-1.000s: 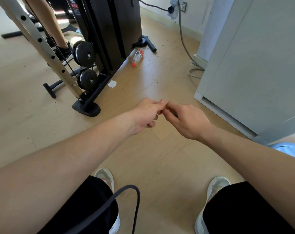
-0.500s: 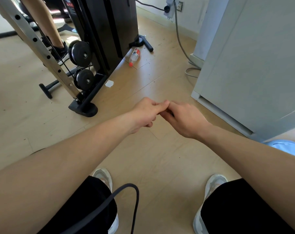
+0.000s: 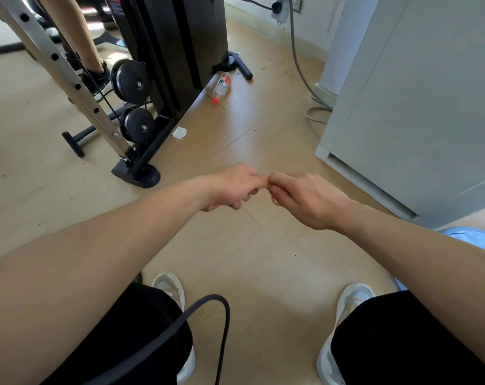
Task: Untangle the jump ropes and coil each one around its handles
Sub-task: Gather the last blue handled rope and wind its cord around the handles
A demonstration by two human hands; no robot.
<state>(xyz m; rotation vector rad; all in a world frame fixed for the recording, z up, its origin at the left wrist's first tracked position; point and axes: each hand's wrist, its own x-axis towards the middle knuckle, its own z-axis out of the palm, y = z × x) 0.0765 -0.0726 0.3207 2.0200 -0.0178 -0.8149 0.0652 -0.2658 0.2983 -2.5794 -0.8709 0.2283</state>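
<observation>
Grip: left hand (image 3: 235,187) and right hand (image 3: 305,198) meet fingertip to fingertip, fingers curled; whether they pinch anything I cannot tell.
Rope: one dark cord (image 3: 224,309), likely a jump rope, arcs off the left thigh (image 3: 141,323) at 6 o'clock, well apart from both hands; no handles show.
Handling: looks light, limp and springy, prone to kinks; best taken near an end and fed through loosely.
Floor (image 3: 263,259): a bottle (image 3: 221,87) lies at 12 o'clock.

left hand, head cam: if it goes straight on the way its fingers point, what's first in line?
The right hand: the left hand points across to it, fingertips about meeting the right's. Depth unclear; whether something small sits pinched between them, I cannot tell.
</observation>
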